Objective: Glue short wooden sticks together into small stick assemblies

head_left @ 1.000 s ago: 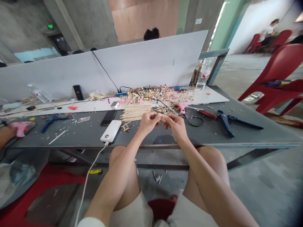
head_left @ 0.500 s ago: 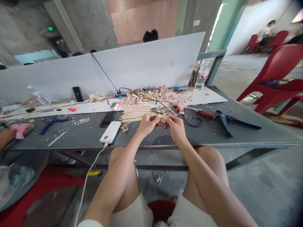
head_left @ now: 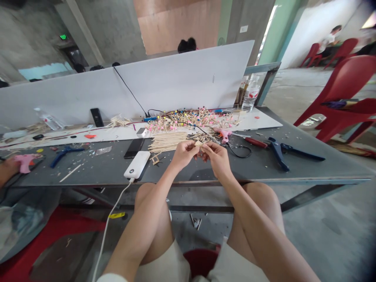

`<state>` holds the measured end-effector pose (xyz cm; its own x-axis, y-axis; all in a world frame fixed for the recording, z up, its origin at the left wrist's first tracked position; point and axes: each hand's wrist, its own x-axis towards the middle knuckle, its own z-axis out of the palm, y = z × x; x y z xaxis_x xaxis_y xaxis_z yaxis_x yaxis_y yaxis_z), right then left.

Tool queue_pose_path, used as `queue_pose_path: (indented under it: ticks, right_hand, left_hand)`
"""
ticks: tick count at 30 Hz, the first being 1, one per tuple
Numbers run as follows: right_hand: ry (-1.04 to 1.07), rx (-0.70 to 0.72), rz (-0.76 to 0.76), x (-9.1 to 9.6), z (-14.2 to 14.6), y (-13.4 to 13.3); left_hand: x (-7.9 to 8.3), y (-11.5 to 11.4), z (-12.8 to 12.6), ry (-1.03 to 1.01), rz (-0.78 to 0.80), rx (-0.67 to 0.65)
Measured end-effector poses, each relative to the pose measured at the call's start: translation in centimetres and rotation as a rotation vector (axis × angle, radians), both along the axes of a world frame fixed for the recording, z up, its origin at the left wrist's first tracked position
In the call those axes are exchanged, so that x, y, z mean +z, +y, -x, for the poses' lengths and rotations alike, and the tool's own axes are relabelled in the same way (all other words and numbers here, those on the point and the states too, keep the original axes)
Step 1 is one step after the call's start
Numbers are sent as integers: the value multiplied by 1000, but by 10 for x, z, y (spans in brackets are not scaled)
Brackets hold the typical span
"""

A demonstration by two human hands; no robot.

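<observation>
Both hands meet over the front of the grey table. My left hand and my right hand pinch a small pale wooden piece between their fingertips; much of it is hidden by the fingers. Just behind them lies a row of thin wooden sticks. A small frame of short sticks rests left of my left hand. Beyond my right hand is a pink glue gun with a black cord.
A white power bank with a cable and a dark phone lie left. Blue-handled cutters and a red-handled tool lie right. Stick pieces with coloured balls are heaped behind. At far left, another person's hand holds a pink glue gun.
The small wooden piece has turned between my fingertips and shows more of its pale face. My hands stay in nearly the same place.
</observation>
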<state>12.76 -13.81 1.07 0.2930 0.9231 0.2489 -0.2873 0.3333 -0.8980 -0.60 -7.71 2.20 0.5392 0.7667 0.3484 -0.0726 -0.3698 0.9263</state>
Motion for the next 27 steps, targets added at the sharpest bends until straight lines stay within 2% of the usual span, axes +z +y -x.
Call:
queue_pose_path:
  ticks: [4,9,17,27]
  right_hand:
    - [-7,40,0,1,0,0]
    - [4,-19,8,-1,-1,3]
    - [8,25,9,2,0,-1]
    - [1,6,8,-1,0,1]
  left_hand:
    - [0,1,2,9,12,-1]
    - [6,-5,3,8,15,-35]
    - [4,-1,3,29,-9,-20]
    - [5,-4,3,-5,28,-13]
